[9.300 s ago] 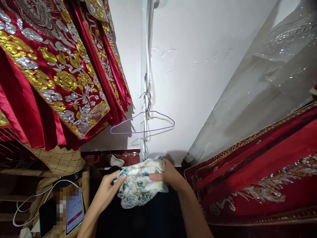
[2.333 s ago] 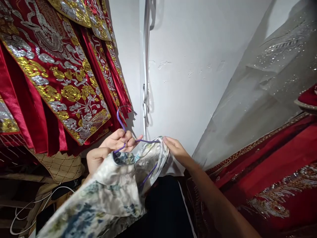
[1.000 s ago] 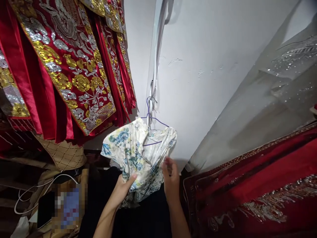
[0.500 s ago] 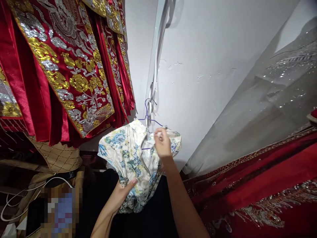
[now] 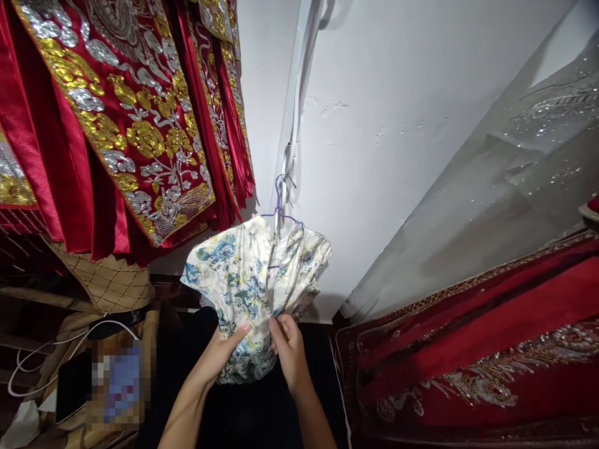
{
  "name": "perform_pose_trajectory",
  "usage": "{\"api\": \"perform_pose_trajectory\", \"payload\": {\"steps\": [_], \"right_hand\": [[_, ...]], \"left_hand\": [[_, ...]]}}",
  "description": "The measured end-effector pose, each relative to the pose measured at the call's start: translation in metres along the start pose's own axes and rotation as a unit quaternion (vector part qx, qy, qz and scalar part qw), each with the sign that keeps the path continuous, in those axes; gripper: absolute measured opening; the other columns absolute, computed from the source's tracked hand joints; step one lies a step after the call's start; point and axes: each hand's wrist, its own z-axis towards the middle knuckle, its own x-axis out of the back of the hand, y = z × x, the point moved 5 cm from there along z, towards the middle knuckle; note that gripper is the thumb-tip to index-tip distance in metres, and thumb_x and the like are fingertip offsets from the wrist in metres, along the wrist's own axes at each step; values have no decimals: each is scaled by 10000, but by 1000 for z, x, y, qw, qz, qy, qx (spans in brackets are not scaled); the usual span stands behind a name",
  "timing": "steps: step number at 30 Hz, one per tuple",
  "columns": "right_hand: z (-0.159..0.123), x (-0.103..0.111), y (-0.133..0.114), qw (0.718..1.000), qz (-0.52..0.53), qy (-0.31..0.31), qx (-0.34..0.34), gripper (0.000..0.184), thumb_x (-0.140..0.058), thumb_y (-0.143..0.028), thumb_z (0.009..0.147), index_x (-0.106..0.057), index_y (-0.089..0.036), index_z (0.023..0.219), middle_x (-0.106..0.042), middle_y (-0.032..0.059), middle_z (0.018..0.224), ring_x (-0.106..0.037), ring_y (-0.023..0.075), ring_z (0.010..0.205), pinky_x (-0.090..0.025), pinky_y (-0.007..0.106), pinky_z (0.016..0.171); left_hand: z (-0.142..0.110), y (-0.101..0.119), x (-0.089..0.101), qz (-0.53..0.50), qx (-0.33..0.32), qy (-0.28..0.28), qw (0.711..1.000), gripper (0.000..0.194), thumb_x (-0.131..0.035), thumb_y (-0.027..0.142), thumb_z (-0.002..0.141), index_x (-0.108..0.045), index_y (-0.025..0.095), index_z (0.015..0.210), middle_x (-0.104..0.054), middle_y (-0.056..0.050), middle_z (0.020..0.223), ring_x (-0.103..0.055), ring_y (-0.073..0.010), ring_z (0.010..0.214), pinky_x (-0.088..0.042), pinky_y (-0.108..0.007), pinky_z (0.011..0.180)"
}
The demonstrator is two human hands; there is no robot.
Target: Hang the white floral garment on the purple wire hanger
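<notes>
A white blouse (image 5: pixel 241 274) with blue and yellow flowers hangs on a purple hanger (image 5: pixel 279 201) against the wall, its front parted at the neck and its hem gathered. My left hand (image 5: pixel 229 342) grips the blouse low on its left side, thumb lying over the cloth and the other fingers hidden behind. Close by, my right hand (image 5: pixel 286 340) pinches the front edge of the blouse between thumb and fingers. The hanger's hook is on a small peg of a white strip (image 5: pixel 296 93) on the wall.
Red garments (image 5: pixel 154 137) with gold and silver sequins hang at upper left. A bamboo chair (image 5: pixel 150 324) at lower left bears a white cable (image 5: pixel 116 325) and a dark device. Sheer sparkling fabric (image 5: pixel 468 206) and red embroidered cloth (image 5: pixel 491 312) fill the right side.
My right hand has moved down from the blouse's right shoulder to its lower front edge. The right shoulder now lies over the hanger. My left hand keeps its grip on the blouse.
</notes>
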Motion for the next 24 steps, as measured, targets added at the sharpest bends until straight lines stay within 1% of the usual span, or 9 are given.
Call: {"api": "perform_pose_trajectory", "payload": {"steps": [3,7,9,11,13,15,17,21,24], "right_hand": [[6,-3,-3,995,-15,-94,-10,386,-517,-522,947,-471,-204,733,-428,-38,623,-424,125,586,-341,260,566],[8,3,-20,994,-18,-110,-8,401,-527,-502,938,-441,-209,679,-422,-40,593,-404,118,565,-315,258,550],[4,4,-19,994,-18,-108,-24,405,-535,-494,930,-423,-211,664,-397,-47,574,-369,108,540,-281,255,526],[0,3,-14,993,-18,-114,-38,402,-539,-481,927,-417,-210,655,-376,-54,563,-344,100,522,-250,254,507],[-1,-2,-8,991,-22,-124,-49,396,-529,-470,931,-434,-207,650,-379,-57,546,-344,95,502,-245,251,496],[-1,-10,-4,989,-25,-134,-62,393,-509,-468,939,-468,-203,652,-398,-59,511,-357,95,472,-262,248,486],[0,-18,-1,987,-19,-140,-76,388,-501,-459,939,-495,-199,650,-411,-63,473,-364,93,436,-278,244,472],[-2,-26,-2,986,-7,-147,-76,354,-515,-403,920,-541,-184,643,-442,-61,429,-383,87,395,-289,233,452],[-6,-23,-5,986,-4,-152,-68,340,-522,-398,917,-585,-170,672,-470,-56,421,-399,84,389,-302,224,455]], "left_hand": [[0,0,-3,0,-1,-14,1000,774,-736,528,788,-514,163,1433,-634,-161,1351,-590,-352,1258,-420,-499,1115],[7,-9,10,4,1,6,1000,667,-748,484,785,-588,164,1347,-677,-149,1285,-612,-338,1226,-446,-486,1090],[13,-15,29,43,-10,67,997,617,-772,472,753,-634,147,1260,-708,-161,1207,-617,-357,1204,-461,-494,1063],[17,-16,49,123,-52,167,977,615,-777,485,728,-633,136,1213,-707,-169,1157,-615,-376,1176,-466,-512,1034],[11,-10,60,217,-129,278,927,658,-742,501,747,-570,153,1279,-645,-166,1229,-584,-366,1187,-452,-514,1028],[-1,-3,54,289,-216,338,869,655,-699,484,794,-507,194,1349,-538,-157,1352,-508,-348,1264,-406,-503,1066],[-10,0,33,327,-270,306,853,535,-672,435,833,-549,227,1310,-493,-139,1394,-451,-331,1319,-370,-472,1099],[-11,-11,-10,300,-233,111,918,318,-599,325,893,-642,241,1196,-618,-100,1254,-558,-282,1209,-428,-390,1043],[-9,-14,-22,264,-193,74,942,288,-599,323,881,-673,209,1135,-697,-92,1095,-630,-283,1068,-479,-376,959]]}}
